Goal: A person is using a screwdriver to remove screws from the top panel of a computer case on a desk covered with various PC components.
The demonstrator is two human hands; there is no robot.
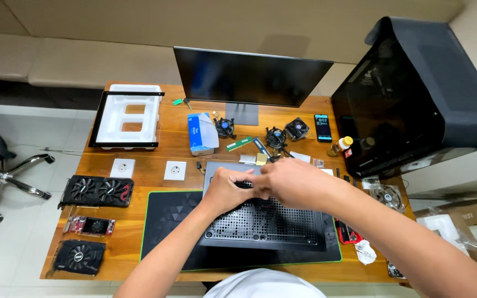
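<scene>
Both hands, left [228, 190] and right [292, 182], pinched a small dark part [244, 184] above the case [266, 223], steadying it together.

Three graphics cards [96, 191] were laid along the wooden desk's [139, 165] left edge, a white foam insert [130, 115] was placed behind them, and a dark monitor [247, 75] was flanked by a black computer case [415, 94].

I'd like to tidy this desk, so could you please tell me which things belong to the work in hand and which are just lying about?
In use: left hand, right hand, black perforated case panel, desk mat.

Lying about: three graphics cards, cooler fans, monitor, phone, foam tray, memory stick.
</scene>
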